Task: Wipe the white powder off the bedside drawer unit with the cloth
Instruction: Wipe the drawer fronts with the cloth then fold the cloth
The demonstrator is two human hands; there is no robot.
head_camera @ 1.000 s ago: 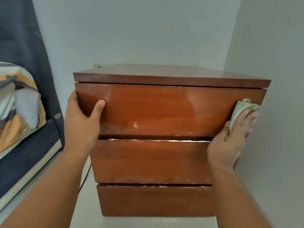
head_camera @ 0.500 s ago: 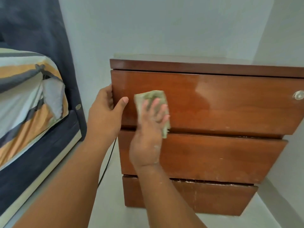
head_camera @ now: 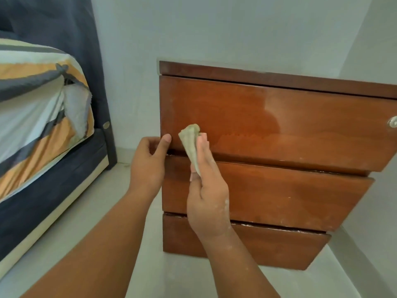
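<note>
Head view: bedside drawer unit (head_camera: 279, 130) of glossy brown wood with three drawer fronts, standing in a pale corner. Right hand (head_camera: 207, 196) clenched around a bunched greenish cloth (head_camera: 190, 143), cloth tip pressed on the lower left of the top drawer front, just above the gap to the middle drawer. Left hand (head_camera: 148, 162) just beside it to the left, curled on the unit's left edge with thumb on the front, steadying, grasping nothing loose. Faint white powder film (head_camera: 247, 136) to the right of the cloth, more along the drawer gaps (head_camera: 279, 226) below the right hand; specks on the right wrist too. Striped bedding (head_camera: 43, 108) well off to the left of both hands.

Best done, by judgement: cloth opened flatter, firm overlapping strokes rightward, then a folded edge run along each gap, left hand bracing throughout.

Against the frame half a second earlier: cloth more bunched and lower, left hand slid down the edge, unit farther away and more to the right.
</note>
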